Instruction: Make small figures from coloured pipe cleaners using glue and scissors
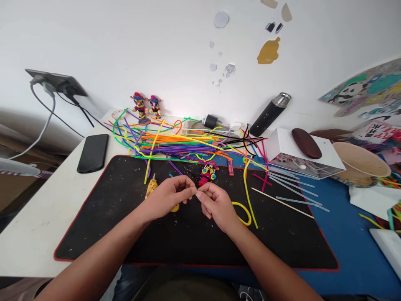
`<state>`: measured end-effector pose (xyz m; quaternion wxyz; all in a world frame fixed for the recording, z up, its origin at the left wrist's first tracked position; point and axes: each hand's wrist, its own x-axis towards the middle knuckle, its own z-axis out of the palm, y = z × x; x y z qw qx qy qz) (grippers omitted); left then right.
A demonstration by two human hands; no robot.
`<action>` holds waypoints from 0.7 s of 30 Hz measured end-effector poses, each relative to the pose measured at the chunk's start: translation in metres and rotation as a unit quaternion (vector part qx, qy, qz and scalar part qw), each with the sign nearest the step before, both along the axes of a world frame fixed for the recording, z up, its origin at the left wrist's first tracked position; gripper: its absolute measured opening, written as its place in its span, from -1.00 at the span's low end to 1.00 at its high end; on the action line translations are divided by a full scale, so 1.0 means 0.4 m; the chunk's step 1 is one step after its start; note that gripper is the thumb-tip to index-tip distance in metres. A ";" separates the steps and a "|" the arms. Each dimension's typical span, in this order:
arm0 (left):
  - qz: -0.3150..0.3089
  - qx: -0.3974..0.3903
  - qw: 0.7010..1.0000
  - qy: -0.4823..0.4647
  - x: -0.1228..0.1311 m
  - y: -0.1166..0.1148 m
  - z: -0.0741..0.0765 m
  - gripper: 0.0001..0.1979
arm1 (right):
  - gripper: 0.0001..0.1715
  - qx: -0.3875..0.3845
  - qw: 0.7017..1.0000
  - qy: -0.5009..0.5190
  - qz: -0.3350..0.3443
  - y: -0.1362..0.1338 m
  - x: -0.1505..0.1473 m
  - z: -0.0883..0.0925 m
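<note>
My left hand [171, 196] and my right hand [216, 205] meet over the middle of a black desk mat [125, 225]. Both pinch a small piece of green-yellow pipe cleaner [196, 191] between their fingertips. A yellow pipe cleaner [246, 211] curls on the mat just right of my right hand. A yellow-handled tool [151, 187] lies partly under my left hand. A small colourful pipe-cleaner figure [208, 172] lies just beyond the fingers.
A heap of coloured pipe cleaners [175, 144] spreads along the mat's far edge. Two finished figures [146, 105] stand by the wall. A black phone [93, 152] lies left. A black flask [270, 113], white box [300, 154], glue sticks [291, 184] and paper bowl [360, 165] sit right.
</note>
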<state>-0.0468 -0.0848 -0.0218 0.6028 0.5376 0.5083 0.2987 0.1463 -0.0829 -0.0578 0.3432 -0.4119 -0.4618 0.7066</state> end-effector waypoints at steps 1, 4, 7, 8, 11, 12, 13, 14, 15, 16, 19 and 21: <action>-0.001 -0.001 1.000 0.000 -0.001 -0.001 0.002 -0.69 | -0.59 0.001 1.000 -0.002 -0.002 0.000 0.001 0.000; 0.002 -0.003 1.000 0.009 -0.003 -0.006 0.008 -0.67 | -0.59 0.007 1.000 -0.008 -0.011 0.001 0.003 -0.001; 0.007 0.009 0.999 0.041 -0.007 -0.011 0.016 -0.68 | -0.58 0.010 1.000 -0.009 -0.015 0.001 0.003 -0.001; 0.008 0.014 0.999 0.052 -0.008 -0.013 0.019 -0.69 | -0.58 0.008 1.000 -0.008 -0.014 0.001 0.003 -0.001; 0.008 0.021 0.998 0.066 -0.012 -0.014 0.024 -0.70 | -0.58 0.003 1.000 -0.003 -0.014 0.001 -0.001 -0.002; 0.006 0.021 0.998 0.065 -0.013 -0.014 0.025 -0.70 | -0.58 0.002 1.000 -0.001 -0.014 0.000 -0.002 -0.003; 0.004 0.020 0.998 0.064 -0.014 -0.014 0.025 -0.70 | -0.58 0.001 1.000 0.001 -0.013 -0.001 -0.003 -0.003; 0.003 0.018 0.998 0.062 -0.014 -0.013 0.024 -0.70 | -0.57 0.001 1.000 0.001 -0.013 -0.001 -0.004 -0.003; 0.001 0.017 0.998 0.061 -0.014 -0.011 0.022 -0.70 | -0.57 0.000 1.000 0.002 -0.012 -0.002 -0.005 -0.003; 0.000 0.014 0.998 0.059 -0.014 -0.010 0.020 -0.70 | -0.58 0.000 1.000 0.002 -0.012 -0.002 -0.006 -0.003; -0.003 0.010 0.999 0.048 -0.014 -0.007 0.010 -0.71 | -0.59 -0.004 1.000 0.001 -0.012 -0.003 -0.006 -0.002; -0.004 0.008 0.999 0.040 -0.013 -0.006 0.005 -0.71 | -0.59 -0.006 1.000 0.002 -0.012 -0.002 -0.006 -0.003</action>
